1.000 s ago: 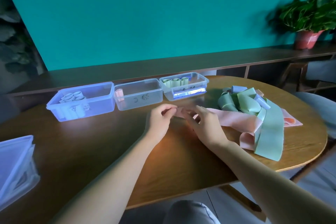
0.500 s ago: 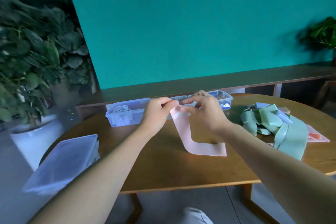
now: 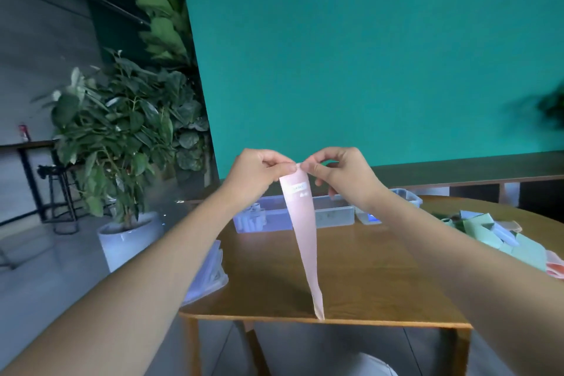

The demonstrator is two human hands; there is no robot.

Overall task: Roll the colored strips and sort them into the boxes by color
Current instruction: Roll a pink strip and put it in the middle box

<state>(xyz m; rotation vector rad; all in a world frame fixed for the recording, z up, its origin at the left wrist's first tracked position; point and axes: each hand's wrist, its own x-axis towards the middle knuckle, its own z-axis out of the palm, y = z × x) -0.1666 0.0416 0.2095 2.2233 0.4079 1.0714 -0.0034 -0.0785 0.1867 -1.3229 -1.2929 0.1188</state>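
At centre frame, our left hand and right hand are pinching the pink strip's top end; it is hanging down, and rolling is likely starting next.

Single head view, looks forward and slightly down over raised hands, close; table below them, teal wall beyond.

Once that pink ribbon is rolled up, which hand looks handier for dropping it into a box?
Probably the left. Both hands pinch the pink strip's top end, but the left hand is over the boxes, while the right hand sits nearer the strip pile.
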